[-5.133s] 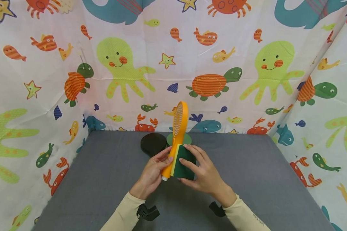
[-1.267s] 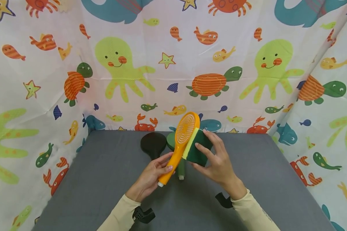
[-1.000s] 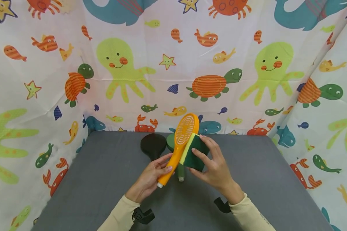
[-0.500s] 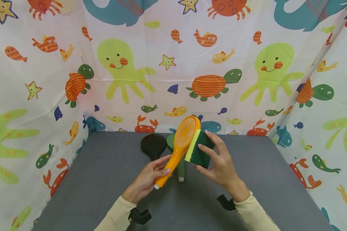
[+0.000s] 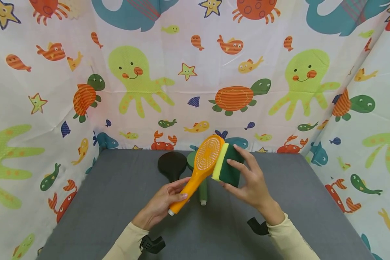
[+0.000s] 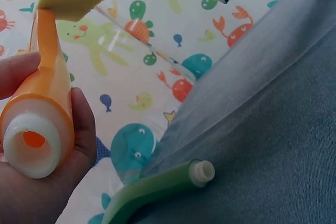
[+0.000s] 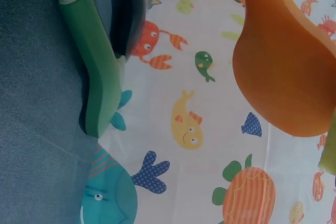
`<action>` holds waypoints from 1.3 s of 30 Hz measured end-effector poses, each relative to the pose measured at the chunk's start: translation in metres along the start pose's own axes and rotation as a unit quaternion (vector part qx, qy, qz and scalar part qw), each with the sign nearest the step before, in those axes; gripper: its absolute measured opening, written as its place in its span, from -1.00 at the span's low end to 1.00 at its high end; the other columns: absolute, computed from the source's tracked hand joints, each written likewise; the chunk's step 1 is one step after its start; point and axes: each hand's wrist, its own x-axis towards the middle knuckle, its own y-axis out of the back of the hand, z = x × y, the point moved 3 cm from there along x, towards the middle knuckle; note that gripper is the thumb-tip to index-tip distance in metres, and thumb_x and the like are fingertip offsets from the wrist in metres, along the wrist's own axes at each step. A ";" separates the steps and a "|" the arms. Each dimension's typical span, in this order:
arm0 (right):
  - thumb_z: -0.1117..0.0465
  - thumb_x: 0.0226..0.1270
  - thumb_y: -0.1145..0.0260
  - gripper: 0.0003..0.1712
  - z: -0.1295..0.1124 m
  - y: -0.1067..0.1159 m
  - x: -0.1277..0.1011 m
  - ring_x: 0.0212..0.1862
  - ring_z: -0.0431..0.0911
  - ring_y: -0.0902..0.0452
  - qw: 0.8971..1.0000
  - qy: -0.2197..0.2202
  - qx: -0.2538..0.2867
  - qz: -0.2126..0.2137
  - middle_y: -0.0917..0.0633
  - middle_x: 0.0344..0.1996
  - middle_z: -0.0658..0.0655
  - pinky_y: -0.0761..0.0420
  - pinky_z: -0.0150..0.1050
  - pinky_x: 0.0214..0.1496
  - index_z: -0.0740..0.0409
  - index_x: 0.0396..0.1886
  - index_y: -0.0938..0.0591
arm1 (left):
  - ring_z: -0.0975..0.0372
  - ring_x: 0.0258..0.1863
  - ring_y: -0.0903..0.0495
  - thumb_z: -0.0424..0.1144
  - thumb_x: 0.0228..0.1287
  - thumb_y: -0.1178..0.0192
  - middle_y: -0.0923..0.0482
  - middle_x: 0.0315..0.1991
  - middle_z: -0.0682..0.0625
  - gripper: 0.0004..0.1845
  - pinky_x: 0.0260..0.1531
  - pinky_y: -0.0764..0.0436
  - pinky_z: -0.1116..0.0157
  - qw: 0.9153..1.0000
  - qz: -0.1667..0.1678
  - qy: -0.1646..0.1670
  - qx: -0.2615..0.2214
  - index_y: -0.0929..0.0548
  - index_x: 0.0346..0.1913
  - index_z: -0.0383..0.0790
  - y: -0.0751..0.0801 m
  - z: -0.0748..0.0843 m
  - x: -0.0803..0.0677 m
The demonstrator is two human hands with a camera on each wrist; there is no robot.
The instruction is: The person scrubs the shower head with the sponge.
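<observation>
Grey fabric-covered table (image 5: 117,202) fills lower half of head view, far edge against printed sea-creature cloth. Black shower head (image 5: 172,164) lies on it at centre, toward far edge, round face up. Green shower head (image 5: 201,187) lies just right of black one, close beside it, handle pointing toward near edge, white-tipped end visible; its round head partly hidden. In right wrist view, green one (image 7: 97,82) rests along left side of frame on grey surface, white end at top.
</observation>
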 end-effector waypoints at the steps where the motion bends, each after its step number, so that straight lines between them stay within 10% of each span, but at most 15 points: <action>1: -0.32 0.23 -0.28 -0.30 0.000 0.000 0.000 0.28 0.18 -0.37 1.000 -0.003 0.004 0.002 -0.39 0.37 0.33 -0.34 -0.54 0.30 0.13 0.11 -0.62 | 0.07 0.13 -0.50 -0.25 0.30 -0.29 -0.42 0.30 -0.12 -0.31 0.15 -0.58 0.22 1.000 -0.001 0.000 0.002 -0.32 0.47 -0.09 0.001 0.000 0.000; 19: -0.30 0.23 -0.30 -0.32 -0.008 -0.015 -0.009 0.30 0.15 -0.36 0.999 0.007 0.033 -0.008 -0.39 0.35 0.35 -0.38 -0.52 0.29 0.11 0.11 -0.63 | -0.01 0.18 -0.45 -0.24 0.28 -0.31 -0.41 0.32 -0.13 -0.30 0.23 -0.53 0.13 1.000 0.021 0.000 0.011 -0.32 0.47 -0.09 0.011 -0.002 -0.001; 39: -0.24 0.17 -0.40 -0.26 0.010 0.010 -0.006 0.30 0.02 -0.44 0.991 -0.030 0.131 0.016 -0.43 0.29 0.47 -0.48 -0.51 0.19 0.31 0.05 -0.61 | 0.11 0.11 -0.50 -0.23 0.32 -0.28 -0.45 0.28 -0.09 -0.32 0.15 -0.58 0.21 0.998 -0.041 0.001 0.039 -0.31 0.47 -0.14 0.014 -0.002 -0.009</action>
